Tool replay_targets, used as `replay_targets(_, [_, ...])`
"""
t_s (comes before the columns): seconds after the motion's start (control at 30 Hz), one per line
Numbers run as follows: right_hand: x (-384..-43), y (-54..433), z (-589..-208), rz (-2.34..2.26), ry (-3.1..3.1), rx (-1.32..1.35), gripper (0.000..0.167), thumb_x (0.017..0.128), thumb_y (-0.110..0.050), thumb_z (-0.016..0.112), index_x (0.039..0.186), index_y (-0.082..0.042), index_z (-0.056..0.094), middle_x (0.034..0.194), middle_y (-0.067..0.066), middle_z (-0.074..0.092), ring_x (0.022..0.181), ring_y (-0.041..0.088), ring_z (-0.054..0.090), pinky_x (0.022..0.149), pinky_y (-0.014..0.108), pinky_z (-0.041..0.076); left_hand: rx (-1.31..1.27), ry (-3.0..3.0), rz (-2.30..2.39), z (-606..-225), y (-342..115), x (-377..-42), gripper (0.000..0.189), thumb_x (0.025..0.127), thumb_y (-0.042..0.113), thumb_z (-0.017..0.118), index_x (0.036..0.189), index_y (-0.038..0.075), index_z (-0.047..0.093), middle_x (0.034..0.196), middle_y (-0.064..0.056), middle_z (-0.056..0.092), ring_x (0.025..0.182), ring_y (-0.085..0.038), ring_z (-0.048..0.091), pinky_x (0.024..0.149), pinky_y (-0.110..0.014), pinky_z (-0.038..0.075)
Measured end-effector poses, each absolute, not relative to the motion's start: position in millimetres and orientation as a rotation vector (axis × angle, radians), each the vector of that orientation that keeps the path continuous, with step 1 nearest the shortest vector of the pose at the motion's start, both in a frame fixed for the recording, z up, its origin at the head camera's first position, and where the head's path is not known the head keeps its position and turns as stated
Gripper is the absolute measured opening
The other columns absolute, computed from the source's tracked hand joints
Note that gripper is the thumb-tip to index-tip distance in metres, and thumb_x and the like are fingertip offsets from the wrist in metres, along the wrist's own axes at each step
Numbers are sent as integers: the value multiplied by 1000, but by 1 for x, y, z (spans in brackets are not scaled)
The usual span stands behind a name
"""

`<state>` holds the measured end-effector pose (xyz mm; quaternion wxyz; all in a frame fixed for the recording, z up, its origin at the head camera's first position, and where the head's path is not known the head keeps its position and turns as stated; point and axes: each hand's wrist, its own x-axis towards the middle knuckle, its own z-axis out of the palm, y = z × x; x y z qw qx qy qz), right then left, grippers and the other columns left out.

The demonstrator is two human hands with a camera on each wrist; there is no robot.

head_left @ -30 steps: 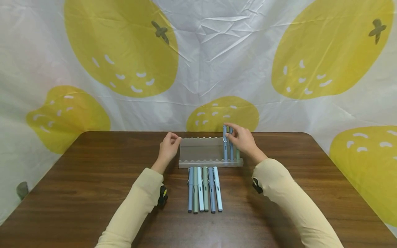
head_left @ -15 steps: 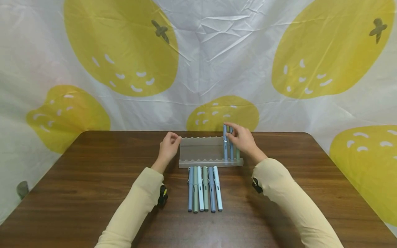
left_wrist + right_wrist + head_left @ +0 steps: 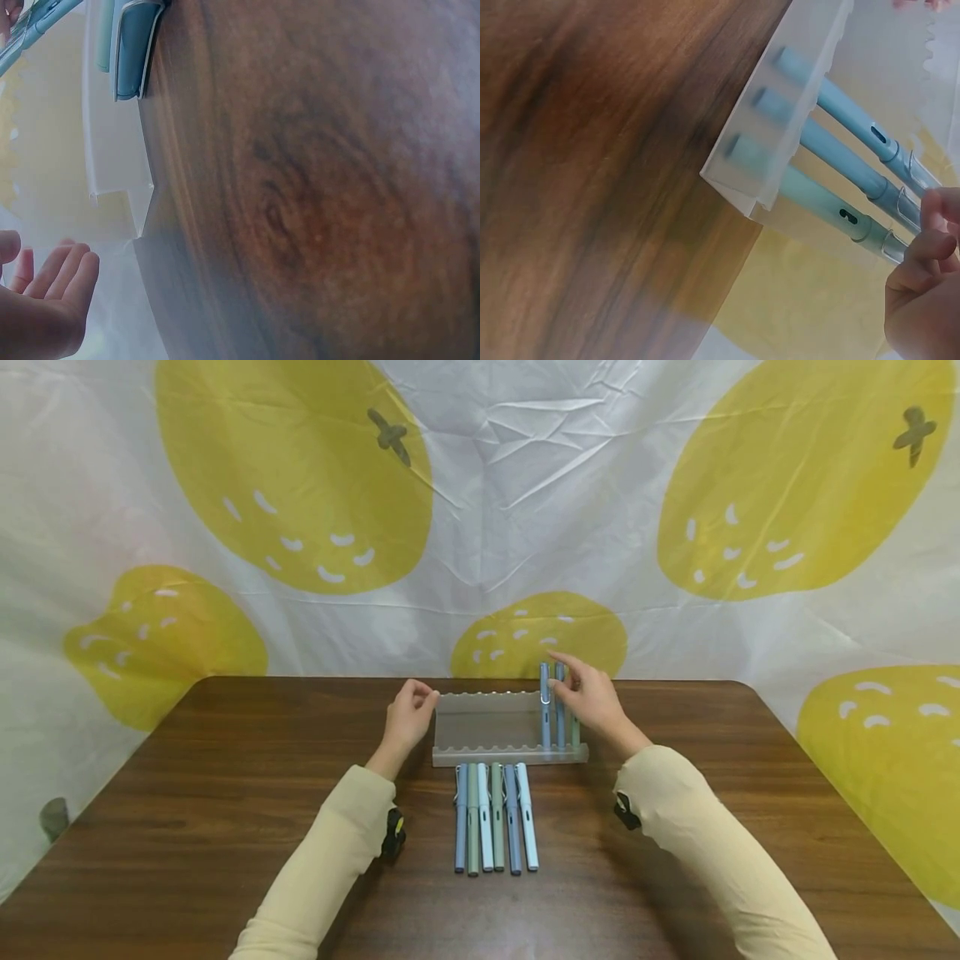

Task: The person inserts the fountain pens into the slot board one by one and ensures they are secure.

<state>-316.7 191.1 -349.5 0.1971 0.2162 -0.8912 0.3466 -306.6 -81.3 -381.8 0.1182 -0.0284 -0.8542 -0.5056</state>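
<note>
A translucent pen rack (image 3: 487, 727) with scalloped edges stands at the back of the table. At its right end, two blue fountain pens (image 3: 545, 718) and a green pen (image 3: 810, 191) lean in its slots, caps up. My right hand (image 3: 592, 697) is at their caps, thumb and index finger parted beside the leftmost blue pen. With thumb and index finger, my left hand (image 3: 408, 714) pinches the rack's upper left corner; its other fingers show loosely extended in the left wrist view. Several capped pens (image 3: 497, 818) in blue, green and pale blue lie side by side before the rack.
The brown wooden table (image 3: 300, 827) ends just behind the rack. A white curtain (image 3: 480, 510) with yellow fruit prints hangs beyond that edge. Cream sleeves with black wrist cameras cover both forearms.
My right hand has let go of the leftmost blue pen, its fingers spreading slightly to the right. That pen stays leaning in the rack. The left hand has not moved.
</note>
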Motion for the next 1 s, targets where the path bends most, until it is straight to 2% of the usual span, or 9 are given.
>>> replay_targets(0.37, [-299,197,-364,1056,-2504,703,39,84,-13,61,122,-9,51,60,-3,52,49,14,46,47,31,38,-79,-2488,-1469,-382,-81,-308,19,90,20,51,95,2,50,97,-18,62,92,-29,56,77,-41,42])
replay_targets(0.7, [-274,191,-377,1183,-2660,771,33,84,-16,61,116,-9,54,68,6,60,55,14,50,49,31,39,-87,-2486,-1476,-382,-82,-307,19,90,20,51,95,2,50,96,-18,62,92,-30,56,76,-42,42])
replay_targets(1.0, [-263,181,-388,1172,-2825,847,24,82,-13,61,105,-4,58,65,-2,59,52,13,52,45,28,43,-78,-2491,-1478,-382,-82,-307,19,90,21,50,95,2,50,96,-18,62,92,-29,56,76,-41,42])
